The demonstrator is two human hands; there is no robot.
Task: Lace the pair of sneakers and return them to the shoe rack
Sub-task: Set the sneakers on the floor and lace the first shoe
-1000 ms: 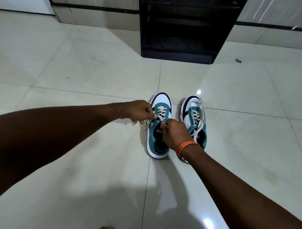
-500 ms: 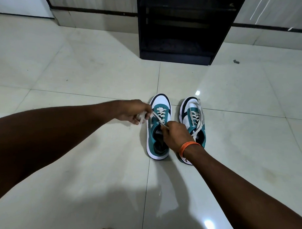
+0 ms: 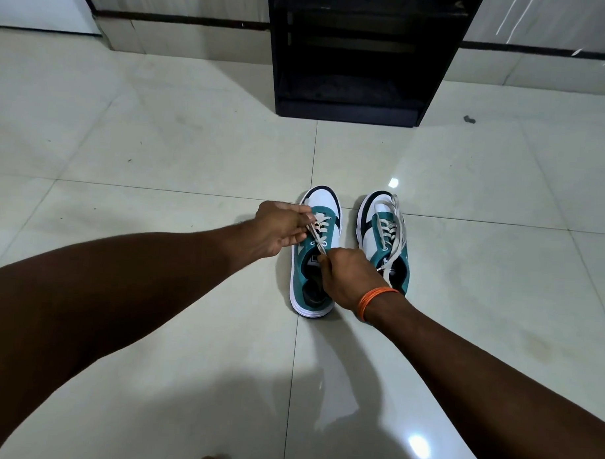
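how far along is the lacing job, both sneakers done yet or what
Not finished. Looks done: lower eyelets of the left sneaker are crisscrossed. In hand: left hand and right hand each pinch an end of its lace near the upper eyelets. Left: the right sneaker is part laced, its loose lace draped untied. Both sit on the floor, not yet in the shoe rack.

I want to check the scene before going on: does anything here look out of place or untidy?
Only small things. The right sneaker has a loose lace trailing over its opening, untied. A small dark speck lies on the floor right of the shoe rack. Nothing looks spilled or damaged.
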